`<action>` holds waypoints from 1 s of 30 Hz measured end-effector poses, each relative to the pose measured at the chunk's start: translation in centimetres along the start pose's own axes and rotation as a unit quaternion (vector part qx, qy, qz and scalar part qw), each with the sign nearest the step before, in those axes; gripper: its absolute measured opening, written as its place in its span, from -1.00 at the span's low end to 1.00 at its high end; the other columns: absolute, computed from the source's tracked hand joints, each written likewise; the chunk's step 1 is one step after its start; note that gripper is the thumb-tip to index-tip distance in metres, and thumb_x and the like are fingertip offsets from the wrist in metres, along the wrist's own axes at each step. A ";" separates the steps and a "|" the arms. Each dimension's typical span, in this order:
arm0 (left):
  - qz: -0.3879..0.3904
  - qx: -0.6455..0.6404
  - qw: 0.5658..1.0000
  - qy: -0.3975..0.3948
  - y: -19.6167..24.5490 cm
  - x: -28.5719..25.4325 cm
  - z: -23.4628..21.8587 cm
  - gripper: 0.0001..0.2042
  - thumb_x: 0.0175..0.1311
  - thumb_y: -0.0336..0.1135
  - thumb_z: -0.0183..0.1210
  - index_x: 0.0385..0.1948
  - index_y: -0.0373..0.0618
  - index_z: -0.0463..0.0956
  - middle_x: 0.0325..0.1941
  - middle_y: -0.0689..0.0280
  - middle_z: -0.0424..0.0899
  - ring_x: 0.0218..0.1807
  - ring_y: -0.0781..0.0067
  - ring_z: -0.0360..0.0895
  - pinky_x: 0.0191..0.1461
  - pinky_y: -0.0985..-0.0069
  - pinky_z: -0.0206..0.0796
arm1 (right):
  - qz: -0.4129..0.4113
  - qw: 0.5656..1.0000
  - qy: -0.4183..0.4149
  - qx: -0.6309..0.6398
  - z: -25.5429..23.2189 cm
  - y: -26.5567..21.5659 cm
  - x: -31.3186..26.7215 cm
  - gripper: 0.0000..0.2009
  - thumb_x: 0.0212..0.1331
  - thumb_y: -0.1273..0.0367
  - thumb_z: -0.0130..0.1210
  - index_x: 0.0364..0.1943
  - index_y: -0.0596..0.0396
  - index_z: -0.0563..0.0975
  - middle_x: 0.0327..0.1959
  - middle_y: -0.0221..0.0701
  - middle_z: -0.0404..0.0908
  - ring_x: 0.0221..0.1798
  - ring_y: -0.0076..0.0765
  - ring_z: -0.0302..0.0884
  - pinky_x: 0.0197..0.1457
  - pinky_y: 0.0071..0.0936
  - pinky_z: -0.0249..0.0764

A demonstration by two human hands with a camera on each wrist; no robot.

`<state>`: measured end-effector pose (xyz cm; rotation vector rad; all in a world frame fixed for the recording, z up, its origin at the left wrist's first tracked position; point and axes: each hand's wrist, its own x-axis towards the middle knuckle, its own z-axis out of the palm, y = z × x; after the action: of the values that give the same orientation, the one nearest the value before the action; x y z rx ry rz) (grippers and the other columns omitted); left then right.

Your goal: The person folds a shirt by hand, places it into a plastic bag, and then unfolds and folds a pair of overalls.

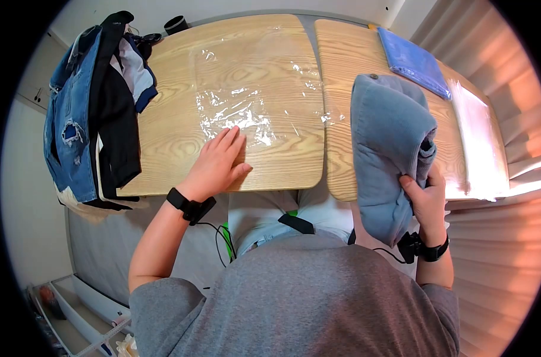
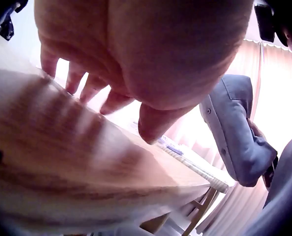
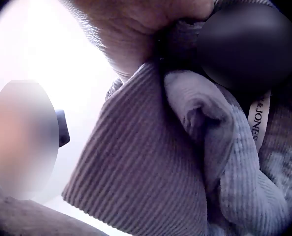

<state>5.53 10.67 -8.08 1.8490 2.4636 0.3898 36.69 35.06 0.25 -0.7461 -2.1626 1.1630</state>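
Note:
In the head view my right hand (image 1: 426,196) grips a folded grey-blue corduroy garment (image 1: 380,137) by its near right side, thumb on top. It is held up over the front edge of the right table. The left wrist view shows buttons along this garment (image 2: 229,132). Close up in the right wrist view, ribbed cloth (image 3: 141,152) and a white label (image 3: 260,118) reading "& JONES" show. My left hand (image 1: 217,163) lies with spread, straight fingers at the near edge of a clear plastic bag (image 1: 238,116), flat on the left table.
Jeans (image 1: 77,119) and dark clothes (image 1: 116,125) are heaped at the left table's edge. On the right table (image 1: 339,89) lie a blue packet (image 1: 413,62) and a stack of shiny clear plastic (image 1: 475,140). A narrow gap separates the tables. Curtains hang at the right.

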 end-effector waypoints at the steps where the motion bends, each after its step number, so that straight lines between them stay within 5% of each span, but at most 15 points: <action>1: -0.001 -0.001 1.000 0.000 -0.1 0.2 0.0 -0.46 0.21 -0.11 0.11 0.20 -0.16 0.27 0.33 0.06 0.23 0.34 0.00 0.15 0.29 0.15 0.11 | -0.002 1.000 0.001 0.002 0.1 0.0 0.0 -0.67 -0.13 0.44 0.26 -0.19 0.21 0.54 -0.21 -0.38 0.58 -0.11 -0.44 0.46 0.04 -0.50 0.31; 5: 0.016 -0.044 0.998 0.048 -0.4 1.2 -0.2 -0.53 0.18 -0.43 0.01 0.17 -0.35 0.23 0.26 0.02 0.30 0.18 -0.04 0.29 0.23 0.24 0.19 | 0.005 1.000 -0.022 0.015 0.9 -0.1 0.3 -0.72 -0.16 0.44 0.27 -0.29 0.21 0.55 -0.32 -0.39 0.54 -0.19 -0.44 0.46 -0.06 -0.51 0.33; 7: 0.014 -0.070 0.995 0.072 0.2 2.1 -0.5 -0.51 0.12 -0.57 -0.03 0.17 -0.37 0.22 0.25 0.01 0.31 0.12 -0.06 0.33 0.22 0.27 0.20 | -0.051 0.993 -0.104 0.000 1.5 -0.5 0.8 -0.76 -0.19 0.44 0.28 -0.37 0.19 0.54 -0.41 -0.37 0.47 -0.26 -0.40 0.45 -0.16 -0.49 0.33; 10: 0.036 -0.062 0.986 0.147 2.2 3.6 -0.7 -0.35 -0.16 -0.76 -0.07 0.18 -0.39 0.20 0.25 -0.01 0.28 0.12 -0.06 0.30 0.23 0.26 0.19 | -0.118 0.979 -0.160 -0.053 3.1 -1.5 1.4 -0.77 -0.19 0.38 0.31 -0.40 0.12 0.55 -0.39 -0.31 0.45 -0.29 -0.25 0.45 -0.22 -0.43 0.35; 15: 0.047 -0.049 0.978 0.196 4.0 5.0 -1.0 -0.31 -0.20 -0.77 -0.05 0.20 -0.36 0.19 0.27 0.05 0.28 0.24 0.00 0.24 0.28 0.25 0.13 | -0.093 0.944 -0.296 -0.110 4.2 -1.5 2.9 -0.70 -0.09 0.22 0.31 -0.31 0.05 0.54 -0.31 -0.23 0.48 -0.20 -0.07 0.48 -0.18 -0.30 0.38; 30: 0.056 -0.137 0.964 0.222 6.0 3.1 -2.6 -0.17 -0.32 -0.81 -0.15 0.28 -0.30 0.09 0.37 0.08 0.16 0.38 0.02 0.09 0.39 0.23 -0.07 | -0.137 0.905 -0.329 -0.233 5.3 -3.5 7.6 -0.64 -0.05 0.10 0.24 -0.25 0.03 0.53 -0.36 -0.18 0.50 -0.22 0.01 0.48 -0.21 -0.22 0.38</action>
<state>9.85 14.72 -3.84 1.9531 2.3853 1.2056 27.04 35.85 2.43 -0.2032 -3.0567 0.8185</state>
